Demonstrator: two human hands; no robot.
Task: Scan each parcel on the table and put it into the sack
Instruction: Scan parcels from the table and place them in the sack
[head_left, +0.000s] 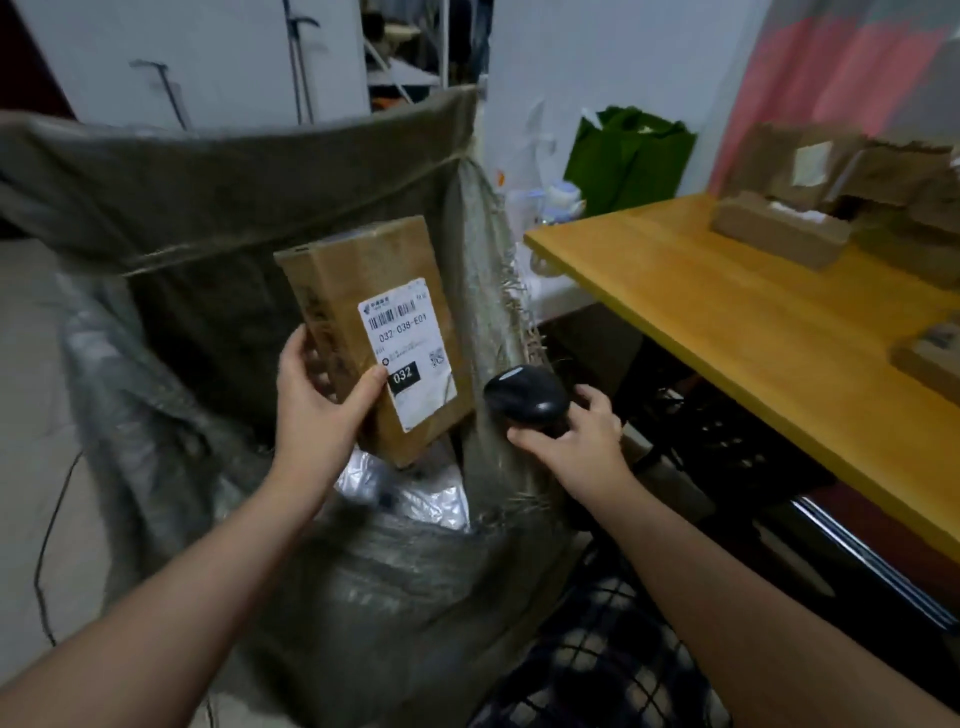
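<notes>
Parcel held over the open sack, more waiting on the tabletop.

The sack (208, 208) gapes wide just off the tabletop's (727, 322) near-left corner, with a silver bag (415, 493) already inside, so I judge the job partly done. Brown parcels (779, 234) are piled along the far right edge. My left hand (317, 410) holds a cardboard parcel (353, 291) above the opening, fingers (369, 384) clamped round its lower end. My right hand (576, 441) is wrapped round the scanner (524, 397) just beside it. There is open room below; the frayed sack rim runs close by.
</notes>
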